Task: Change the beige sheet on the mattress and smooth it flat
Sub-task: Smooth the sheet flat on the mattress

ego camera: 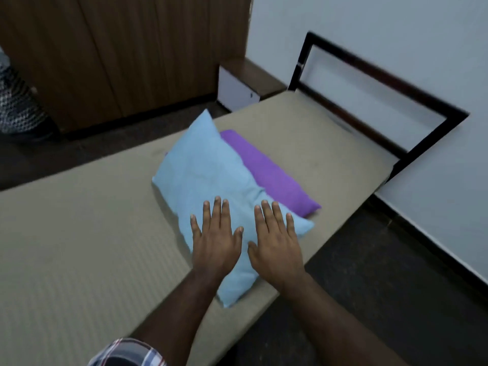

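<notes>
sheet point(79, 247): beige, faint ribbed stripes, spread over the mattress from the near left up to the headboard end; looks flat, no big wrinkles seen
mattress point(380, 178): covered by the sheet, only its shape and right edge show, runs diagonally from lower left to upper right
blue pillow point(206, 180): light blue, lies on the sheet near the right edge, tilted, one corner pointing up toward the far side, near corner close to the mattress edge
purple pillow point(266, 170): under and behind the blue one, partly covered, its right end sticks out toward the headboard side
left hand point(215, 241): palm down on the blue pillow, fingers straight and slightly spread, holding nothing
right hand point(274, 241): palm down on the blue pillow just beside the left, fingers straight, close together, nothing grasped; thumbs of both hands nearly meet
sleeve point(126, 352): plaid, on the left arm at the bottom edge
headboard point(375, 80): dark frame, open centre, against the white wall
nightstand point(243, 83): white front, dark top, beside the bed head
wardrobe point(118, 54): brown wood panels, far side
floor point(383, 286): dark, right of the bed
cloth point(18, 107): grey patterned, far left edge, cannot tell what it is
</notes>
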`<state>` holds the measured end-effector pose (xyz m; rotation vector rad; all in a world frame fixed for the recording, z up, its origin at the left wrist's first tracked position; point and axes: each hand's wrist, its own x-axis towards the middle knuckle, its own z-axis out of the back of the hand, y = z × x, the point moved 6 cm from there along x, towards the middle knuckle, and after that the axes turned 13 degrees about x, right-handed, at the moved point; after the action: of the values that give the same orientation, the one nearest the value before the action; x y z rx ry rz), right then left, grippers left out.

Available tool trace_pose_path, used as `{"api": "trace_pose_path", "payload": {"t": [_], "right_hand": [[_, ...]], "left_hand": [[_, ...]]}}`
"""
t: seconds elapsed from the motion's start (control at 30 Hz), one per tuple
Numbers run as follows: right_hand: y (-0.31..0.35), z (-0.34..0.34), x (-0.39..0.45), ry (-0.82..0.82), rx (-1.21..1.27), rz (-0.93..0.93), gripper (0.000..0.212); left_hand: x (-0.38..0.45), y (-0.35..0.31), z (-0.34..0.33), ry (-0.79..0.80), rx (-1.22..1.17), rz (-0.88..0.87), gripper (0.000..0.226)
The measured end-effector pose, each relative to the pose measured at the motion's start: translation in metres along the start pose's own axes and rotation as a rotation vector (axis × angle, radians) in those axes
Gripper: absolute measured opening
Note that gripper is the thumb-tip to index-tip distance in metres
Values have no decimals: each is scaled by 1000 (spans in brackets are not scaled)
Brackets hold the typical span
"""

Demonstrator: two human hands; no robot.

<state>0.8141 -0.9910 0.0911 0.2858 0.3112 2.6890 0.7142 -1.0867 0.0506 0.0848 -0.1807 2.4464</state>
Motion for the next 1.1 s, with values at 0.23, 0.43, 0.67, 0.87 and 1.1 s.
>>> {"api": "trace_pose_path", "payload": {"t": [0.23,0.43,0.67,0.87,1.1], "right_hand": [[-77,2,57,121,214,-190,81],[-146,-65,103,394,447,-267,108],[-164,-125,133,646,756,-359,129],[-125,-57,206,318,997,-207,49],[-163,86,309,95,1414,-159,33]], "left_hand": [[75,-55,-7,127,-88,48,73],[118,-75,-71,304,-310,335,76],[131,-74,-95,306,-577,569,65],[145,-15,-65,57,-743,878,65],[150,-24,-69,253,-1349,1164,98]]}}
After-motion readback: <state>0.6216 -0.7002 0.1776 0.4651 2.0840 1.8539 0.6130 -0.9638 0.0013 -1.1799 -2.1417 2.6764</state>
